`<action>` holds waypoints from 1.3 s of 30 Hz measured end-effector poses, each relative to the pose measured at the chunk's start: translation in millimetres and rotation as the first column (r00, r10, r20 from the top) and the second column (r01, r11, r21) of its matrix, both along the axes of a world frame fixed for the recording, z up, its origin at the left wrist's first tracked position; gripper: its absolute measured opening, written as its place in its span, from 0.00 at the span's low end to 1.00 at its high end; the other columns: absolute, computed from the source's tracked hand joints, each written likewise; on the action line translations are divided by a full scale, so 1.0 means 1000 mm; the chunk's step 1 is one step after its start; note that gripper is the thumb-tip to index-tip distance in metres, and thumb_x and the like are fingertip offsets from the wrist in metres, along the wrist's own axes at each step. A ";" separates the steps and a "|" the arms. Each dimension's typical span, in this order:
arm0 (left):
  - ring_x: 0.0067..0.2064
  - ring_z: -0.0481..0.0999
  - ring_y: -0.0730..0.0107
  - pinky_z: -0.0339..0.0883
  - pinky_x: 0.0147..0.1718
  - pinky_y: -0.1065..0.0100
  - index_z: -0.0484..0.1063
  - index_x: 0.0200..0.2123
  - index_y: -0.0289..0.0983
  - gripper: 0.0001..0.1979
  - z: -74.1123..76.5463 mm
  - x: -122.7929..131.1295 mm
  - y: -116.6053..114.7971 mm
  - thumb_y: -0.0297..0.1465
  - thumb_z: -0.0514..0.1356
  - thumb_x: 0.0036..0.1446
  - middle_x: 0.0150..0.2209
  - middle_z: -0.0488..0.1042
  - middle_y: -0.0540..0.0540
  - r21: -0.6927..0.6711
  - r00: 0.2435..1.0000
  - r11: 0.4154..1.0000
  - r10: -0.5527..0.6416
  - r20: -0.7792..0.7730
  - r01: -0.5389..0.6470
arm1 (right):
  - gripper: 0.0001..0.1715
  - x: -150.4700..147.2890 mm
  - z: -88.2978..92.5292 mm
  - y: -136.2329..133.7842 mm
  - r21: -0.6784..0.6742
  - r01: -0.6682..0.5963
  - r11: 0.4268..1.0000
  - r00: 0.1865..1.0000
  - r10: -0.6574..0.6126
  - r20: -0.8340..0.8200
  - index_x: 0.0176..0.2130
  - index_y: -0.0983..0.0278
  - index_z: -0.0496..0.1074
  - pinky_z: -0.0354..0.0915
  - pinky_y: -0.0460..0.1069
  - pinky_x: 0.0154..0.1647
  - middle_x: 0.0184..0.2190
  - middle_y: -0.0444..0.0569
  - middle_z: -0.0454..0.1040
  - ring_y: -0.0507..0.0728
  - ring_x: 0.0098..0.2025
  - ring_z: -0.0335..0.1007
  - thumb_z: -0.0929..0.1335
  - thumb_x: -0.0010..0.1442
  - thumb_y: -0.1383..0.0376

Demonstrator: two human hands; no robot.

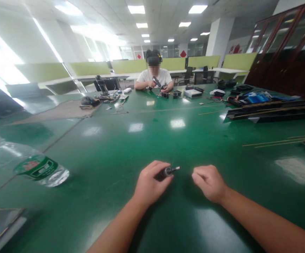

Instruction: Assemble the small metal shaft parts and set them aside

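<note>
Near the middle of the green table (110,147), my left hand (151,182) is closed round a dark cylindrical tool (168,171). Its narrow metal-looking tip points right, toward my other hand, and most of its body is hidden in my palm. A short gap to the right, my right hand (209,182) is curled closed with the fingers bent in. Whatever it may hold is hidden.
A clear plastic bottle (40,167) with a green label lies at the left. Across the table a person (153,75) holds a dark tool. Thin rods (276,142) and black bars (273,111) lie at the right. A flat device (3,225) rests lower left.
</note>
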State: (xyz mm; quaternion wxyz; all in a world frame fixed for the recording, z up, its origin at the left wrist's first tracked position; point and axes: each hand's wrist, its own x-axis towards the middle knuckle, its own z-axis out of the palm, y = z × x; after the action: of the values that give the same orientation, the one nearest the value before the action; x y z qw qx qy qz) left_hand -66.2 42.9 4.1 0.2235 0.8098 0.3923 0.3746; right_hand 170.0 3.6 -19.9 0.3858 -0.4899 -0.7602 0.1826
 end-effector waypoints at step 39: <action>0.61 0.69 0.64 0.66 0.59 0.58 0.56 0.61 0.44 0.20 -0.004 0.001 -0.016 0.33 0.53 0.67 0.63 0.66 0.43 -0.109 0.967 0.978 -0.192 -0.167 0.176 | 0.20 -0.014 0.000 0.003 0.030 -0.144 0.989 0.982 0.147 -0.117 0.50 0.61 0.74 0.58 0.46 0.26 0.24 0.39 0.73 0.49 0.20 0.59 0.72 0.56 0.67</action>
State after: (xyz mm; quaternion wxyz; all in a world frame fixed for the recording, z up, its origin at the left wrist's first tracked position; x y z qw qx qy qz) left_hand -65.5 27.3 0.4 0.2593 0.8615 0.3507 0.2600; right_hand 155.5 6.3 -19.9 0.4214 -0.4171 -0.7715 0.2308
